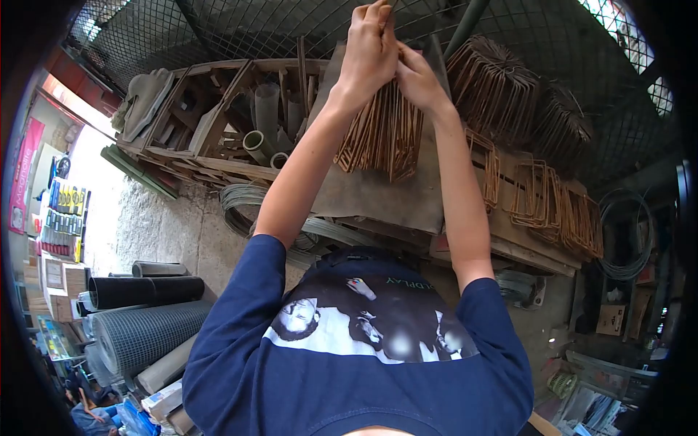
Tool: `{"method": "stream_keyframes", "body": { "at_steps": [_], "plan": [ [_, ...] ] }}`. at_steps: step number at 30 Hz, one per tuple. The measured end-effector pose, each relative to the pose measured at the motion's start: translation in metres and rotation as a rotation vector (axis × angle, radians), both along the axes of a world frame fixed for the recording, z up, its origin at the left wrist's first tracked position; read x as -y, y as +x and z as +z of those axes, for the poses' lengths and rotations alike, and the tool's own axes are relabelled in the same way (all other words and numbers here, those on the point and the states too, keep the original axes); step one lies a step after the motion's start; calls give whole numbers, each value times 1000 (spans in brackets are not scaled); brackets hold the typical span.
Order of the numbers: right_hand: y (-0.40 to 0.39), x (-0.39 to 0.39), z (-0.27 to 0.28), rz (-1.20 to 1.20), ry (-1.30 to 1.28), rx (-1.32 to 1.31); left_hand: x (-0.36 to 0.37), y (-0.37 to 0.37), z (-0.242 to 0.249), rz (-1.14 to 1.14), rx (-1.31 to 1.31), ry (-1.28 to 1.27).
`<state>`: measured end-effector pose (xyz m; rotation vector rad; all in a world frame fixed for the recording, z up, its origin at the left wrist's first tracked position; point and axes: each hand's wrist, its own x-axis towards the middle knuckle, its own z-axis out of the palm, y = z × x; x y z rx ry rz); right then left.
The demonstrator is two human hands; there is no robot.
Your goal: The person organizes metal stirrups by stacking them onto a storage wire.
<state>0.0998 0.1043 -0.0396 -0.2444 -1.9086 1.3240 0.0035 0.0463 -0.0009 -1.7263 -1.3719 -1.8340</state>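
Observation:
Both arms reach forward over a bundle of rusty steel rebar stirrups (382, 138) resting on a worn board (363, 196). My left hand (369, 54) is closed, at the far end of the bundle, its fingers curled near the upper edge of the view. Right beside it, my right hand (420, 78) is closed too, thumb and fingers pressed together against the left hand. I cannot tell what the fingers grip. The far end of the bundle is hidden behind the hands.
More bent stirrups (498, 87) stand at the right, and others (545, 203) line the bench edge. At the left is a wooden rack (211, 131) with pipes. Wire coils (243, 200) lie below; mesh rolls (149, 334) lie lower left. Wire fencing (254, 33) rises behind.

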Motion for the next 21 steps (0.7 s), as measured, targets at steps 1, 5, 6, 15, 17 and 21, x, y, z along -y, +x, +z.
{"method": "stream_keyframes", "body": {
  "at_steps": [1, 5, 6, 15, 17, 21],
  "plan": [
    [0, 6, 1, -55, -51, -174, 1, 1, 2, 11, -1, -16],
    [15, 12, 13, 109, -307, -129, 11, -7, 13, 322, -176, -159],
    [16, 11, 15, 109, -79, -92, 11, -8, 15, 293, -211, -182],
    [-6, 25, 15, -59, 37, -147, 7, -13, 19, 191, -202, -229],
    [-6, 32, 25, -335, -77, -138, 23, -22, 2, 143, -279, -217],
    [1, 28, 40, -20, -363, -235, 58, -49, -93, -71, -167, -756]
  ]
}}
